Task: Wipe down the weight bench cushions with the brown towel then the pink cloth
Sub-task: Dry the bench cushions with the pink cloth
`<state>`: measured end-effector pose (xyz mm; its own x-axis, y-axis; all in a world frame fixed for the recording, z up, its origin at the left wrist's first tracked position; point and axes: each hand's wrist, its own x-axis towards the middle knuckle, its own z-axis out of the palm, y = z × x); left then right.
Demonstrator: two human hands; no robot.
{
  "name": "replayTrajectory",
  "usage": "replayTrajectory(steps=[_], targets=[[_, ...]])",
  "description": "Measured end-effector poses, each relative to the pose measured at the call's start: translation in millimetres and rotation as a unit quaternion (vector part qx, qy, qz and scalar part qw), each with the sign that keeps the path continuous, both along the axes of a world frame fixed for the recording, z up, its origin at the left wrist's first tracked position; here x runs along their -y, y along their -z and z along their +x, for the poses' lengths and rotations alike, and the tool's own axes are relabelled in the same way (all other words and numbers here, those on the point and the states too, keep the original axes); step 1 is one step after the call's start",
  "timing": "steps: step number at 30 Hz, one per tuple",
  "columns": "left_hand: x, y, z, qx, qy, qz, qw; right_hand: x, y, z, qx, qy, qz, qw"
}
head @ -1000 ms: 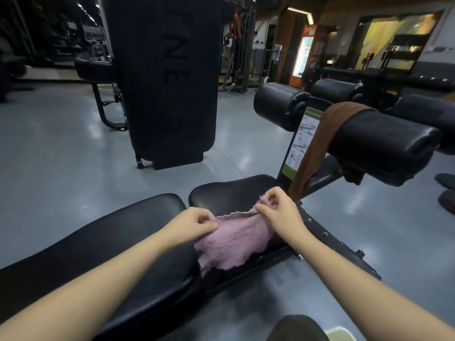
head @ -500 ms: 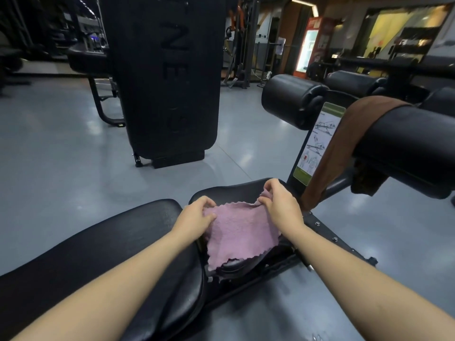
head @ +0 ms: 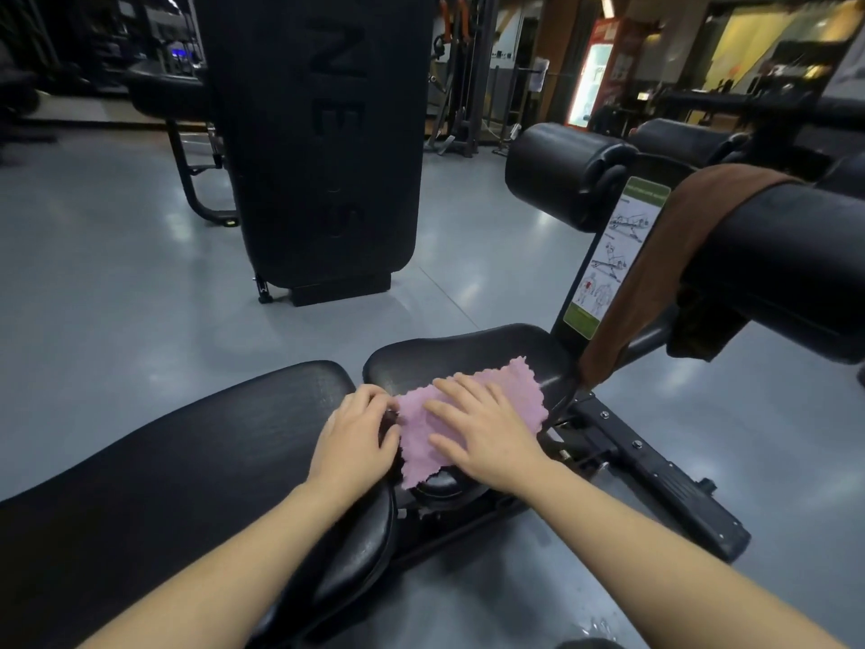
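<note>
- We see the pink cloth (head: 472, 414) spread flat on the seat cushion (head: 468, 356), covering its near half, one corner reaching toward the seat's far right edge.
- Our right hand (head: 487, 437) lies palm-down on the cloth, fingers straight and spread, pressing it onto the seat; nothing gripped.
- Our left hand (head: 358, 435) sits at the seat's left edge, over the gap to the long back cushion (head: 187, 461); fingers curled, fingertips on the cloth's left edge. Looks like a pinch on that edge.
- The brown towel (head: 655, 269) hangs over the roller pad (head: 786, 269), up and right of the seat, its tail dropping toward the seat's far right corner.
- An exercise label (head: 613, 255) stands on the upright post just behind the seat, left of the towel.
- A second roller pad (head: 561, 173) sits behind the seat.
</note>
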<state>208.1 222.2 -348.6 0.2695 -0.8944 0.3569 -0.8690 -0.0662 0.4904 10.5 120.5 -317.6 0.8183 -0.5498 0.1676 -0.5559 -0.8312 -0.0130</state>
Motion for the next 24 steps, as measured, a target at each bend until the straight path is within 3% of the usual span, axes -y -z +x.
replayTrajectory(steps=[6, 11, 18, 24], targets=[[-30, 24, 10, 0.066, -0.015, -0.016, 0.998, 8, 16, 7, -0.121, -0.013, 0.022, 0.992], [-40, 43, 18, 0.048, -0.029, 0.002, 0.998, 19, 4, 11, -0.165, -0.049, 0.043, 0.984], [-39, 48, 20, 0.024, -0.033, -0.017, 0.999, 58, -8, 14, -0.173, -0.178, 0.002, 0.969], [-36, 48, 20, 0.023, -0.034, -0.011, 0.999, 58, 6, 23, -0.164, -0.169, -0.006, 0.972]])
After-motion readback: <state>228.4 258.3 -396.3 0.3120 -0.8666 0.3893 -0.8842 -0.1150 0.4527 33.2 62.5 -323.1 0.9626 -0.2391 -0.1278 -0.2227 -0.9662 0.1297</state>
